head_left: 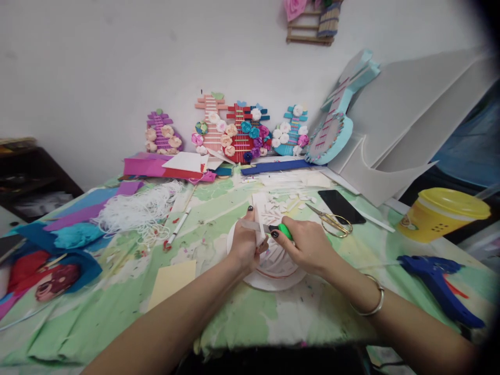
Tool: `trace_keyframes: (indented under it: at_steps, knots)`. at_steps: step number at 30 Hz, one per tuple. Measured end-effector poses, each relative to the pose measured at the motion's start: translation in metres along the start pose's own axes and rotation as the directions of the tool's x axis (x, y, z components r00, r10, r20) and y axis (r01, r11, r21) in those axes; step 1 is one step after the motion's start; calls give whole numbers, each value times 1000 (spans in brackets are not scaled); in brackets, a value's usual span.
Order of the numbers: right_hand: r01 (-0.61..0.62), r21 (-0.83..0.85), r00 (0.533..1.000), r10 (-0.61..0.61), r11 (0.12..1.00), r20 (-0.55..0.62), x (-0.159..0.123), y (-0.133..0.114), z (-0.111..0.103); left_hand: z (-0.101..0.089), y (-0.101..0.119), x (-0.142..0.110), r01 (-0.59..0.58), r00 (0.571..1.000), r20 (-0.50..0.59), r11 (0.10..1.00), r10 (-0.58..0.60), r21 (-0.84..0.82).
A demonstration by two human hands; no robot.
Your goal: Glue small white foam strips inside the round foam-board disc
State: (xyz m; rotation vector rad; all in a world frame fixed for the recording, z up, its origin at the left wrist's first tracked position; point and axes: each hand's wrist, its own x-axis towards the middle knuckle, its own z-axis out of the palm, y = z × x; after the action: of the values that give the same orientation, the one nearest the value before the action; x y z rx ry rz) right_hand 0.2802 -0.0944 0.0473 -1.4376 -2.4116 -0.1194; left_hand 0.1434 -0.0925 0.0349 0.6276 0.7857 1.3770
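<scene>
My left hand (245, 245) is closed around a white foam-board piece (259, 208), holding it upright over the table. In my right hand (307, 242) is a box cutter (286, 230) with a green and black handle. Its blade points left and lies across the white piece, close to my left thumb. Below both hands sits a round white form (277, 276) with strips across it, partly hidden by my hands. Small white offcuts (299, 202) are scattered just behind.
Gold-handled scissors (336, 225) and a black phone (341, 206) lie right of my hands. Farther right are a blue glue gun (439, 284) and a yellow tub (445, 216). White string (136, 208) is heaped at left. Flower-decorated instrument models (242, 130) stand along the wall.
</scene>
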Motion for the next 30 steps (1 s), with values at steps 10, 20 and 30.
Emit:
trace_keyframes:
  at_steps: [10, 20, 30]
  knots:
    - [-13, -5, 1000, 13, 1000, -23, 2, 13, 2, 2, 10, -7, 9, 996, 86, 999, -7, -30]
    - [-18, -20, 1000, 18, 1000, -16, 2, 2, -1, -1, -4, -4, 9, 996, 94, 1000, -11, 21]
    - [-67, -39, 998, 66, 997, -9, 5, 17, 2, 2, 0, -8, 62, 995, 77, 998, -61, -8]
